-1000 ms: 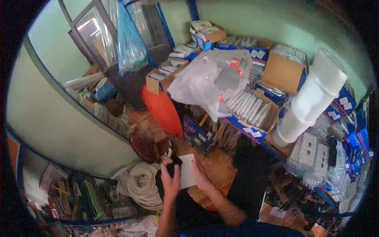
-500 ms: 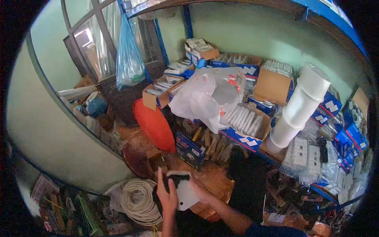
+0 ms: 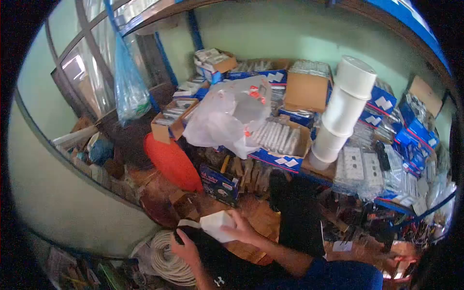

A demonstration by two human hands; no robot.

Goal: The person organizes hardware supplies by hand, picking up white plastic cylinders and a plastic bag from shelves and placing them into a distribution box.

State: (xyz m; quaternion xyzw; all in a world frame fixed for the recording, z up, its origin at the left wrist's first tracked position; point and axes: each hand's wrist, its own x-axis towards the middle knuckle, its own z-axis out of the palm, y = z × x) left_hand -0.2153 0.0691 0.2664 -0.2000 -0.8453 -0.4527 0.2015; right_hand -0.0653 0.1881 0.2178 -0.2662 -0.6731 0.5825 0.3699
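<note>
Head view puts the smooth white box-shaped piece (image 3: 215,226) in my right hand (image 3: 243,232), fingers holding its side, with a cream cable coil (image 3: 161,257) showing lower left. I judge it light, stiff and slightly slippery, its edges perhaps brittle; opposite sides offer the best hold, gently. My left hand (image 3: 187,251) is by a curved white strip (image 3: 189,223); I can't tell whether it grips it.

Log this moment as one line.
right hand: holding white box-like piece | left hand: close by, grip unclear | pale coil: beside left hand | red rounded object: beyond both hands
</note>
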